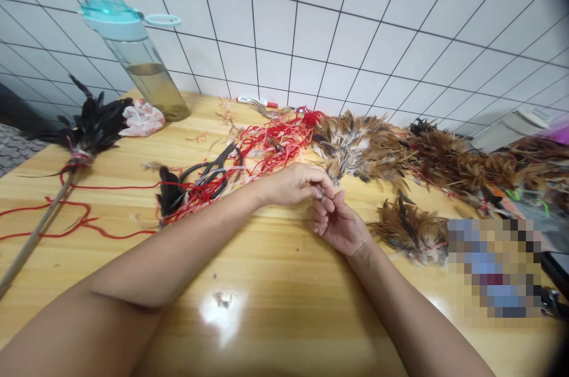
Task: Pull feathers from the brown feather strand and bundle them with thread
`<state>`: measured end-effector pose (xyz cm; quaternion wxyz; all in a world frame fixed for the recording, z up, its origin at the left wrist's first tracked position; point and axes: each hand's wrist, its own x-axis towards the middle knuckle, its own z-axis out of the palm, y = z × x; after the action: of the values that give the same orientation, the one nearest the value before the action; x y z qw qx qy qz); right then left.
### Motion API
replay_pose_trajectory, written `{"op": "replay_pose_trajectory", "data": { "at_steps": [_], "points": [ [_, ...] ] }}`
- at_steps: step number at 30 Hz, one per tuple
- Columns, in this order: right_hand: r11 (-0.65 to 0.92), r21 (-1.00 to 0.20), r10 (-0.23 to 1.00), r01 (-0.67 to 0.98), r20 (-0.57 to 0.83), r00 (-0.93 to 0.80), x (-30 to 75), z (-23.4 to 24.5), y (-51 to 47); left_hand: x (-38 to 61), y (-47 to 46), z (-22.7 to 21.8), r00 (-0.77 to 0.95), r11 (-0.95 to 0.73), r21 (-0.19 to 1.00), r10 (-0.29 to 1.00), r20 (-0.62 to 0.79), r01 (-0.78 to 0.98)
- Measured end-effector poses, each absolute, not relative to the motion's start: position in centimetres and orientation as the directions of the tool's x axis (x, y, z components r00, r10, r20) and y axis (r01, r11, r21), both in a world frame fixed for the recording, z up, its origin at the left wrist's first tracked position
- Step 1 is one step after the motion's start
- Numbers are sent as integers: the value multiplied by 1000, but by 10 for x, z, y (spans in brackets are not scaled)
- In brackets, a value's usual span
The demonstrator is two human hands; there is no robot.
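Observation:
My left hand (297,184) and my right hand (340,227) meet over the middle of the table, fingertips touching. Both are closed in a pinch, and whatever lies between the fingers is too small or hidden to name. Just beyond them lies a heap of brown feathers (362,143), with a tangle of red string (271,143) to its left. Black-handled scissors (213,171) lie partly in the string, beside a small black feather bunch (169,190). A smaller bunch of brown feathers (411,229) rests right of my right hand.
At the left, black feathers (100,122) are tied to a wooden stick (42,229), with red string trailing. A tilted-looking water bottle (146,66), crumpled plastic (142,118) and a marker (256,102) sit near the tiled wall (275,21). More brown feathers (471,157) line the right back.

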<state>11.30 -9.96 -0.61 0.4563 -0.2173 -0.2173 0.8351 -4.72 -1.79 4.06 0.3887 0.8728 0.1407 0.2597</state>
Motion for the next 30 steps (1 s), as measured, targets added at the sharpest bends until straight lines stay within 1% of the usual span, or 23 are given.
{"op": "replay_pose_trajectory", "data": {
  "at_steps": [4, 8, 13, 19, 21, 25, 27, 30],
  "points": [
    [-493, -631, 833, -598, -146, -533, 115, -9, -99, -51, -20, 48, 860, -686, 726, 398, 318, 49],
    [-475, -664, 838, -578, -140, -528, 115, -10, -100, -53, -22, 52, 874, -722, 690, 362, 325, 43],
    [-480, -668, 828, -569, -130, -546, 118, -13, -102, -53, -21, 48, 868, -672, 738, 400, 295, 58],
    [-488, -678, 826, -550, -154, -542, 119, -13, -102, -52, -21, 47, 865, -626, 779, 416, 281, 48],
    [-484, -678, 830, -553, -157, -535, 118, -12, -101, -52, -23, 46, 860, -565, 823, 446, 247, 56],
    [-495, -648, 848, -579, -213, -486, 116, -12, -99, -49, -26, 35, 858, -303, 952, 500, 118, 46],
    [-492, -629, 860, -602, -245, -447, 115, -12, -98, -46, -27, 29, 842, -230, 972, 532, 91, 40],
    [-479, -625, 872, -617, -259, -415, 115, -11, -97, -42, -27, 23, 812, -186, 982, 577, 82, 33]
  ]
}}
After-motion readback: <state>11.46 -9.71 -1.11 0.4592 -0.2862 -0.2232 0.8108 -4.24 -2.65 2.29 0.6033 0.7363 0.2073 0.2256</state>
